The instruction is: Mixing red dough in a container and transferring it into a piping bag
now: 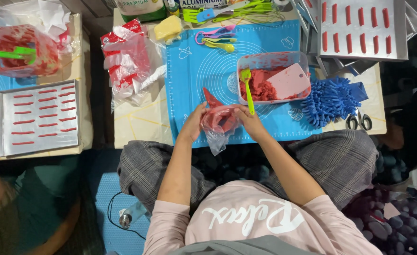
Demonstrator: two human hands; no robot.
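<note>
My left hand (194, 122) and my right hand (249, 122) both grip a clear plastic piping bag (219, 123) filled with red paste, held over the near edge of a blue silicone mat (204, 66). The bag's red tip points up and to the left. Just beyond my right hand, a green spatula (247, 89) leans out of a clear rectangular container (271, 59) of red paste. A pale pink scraper (290, 81) lies inside that container.
A blue microfibre mitt (332, 99) and scissors (359, 122) lie to the right. A tray (362, 29) with piped red strips is at top right, another tray (39, 117) at left. A stack of plastic bags (129, 61), measuring spoons (215, 38) and a whisk (256, 16) lie further back.
</note>
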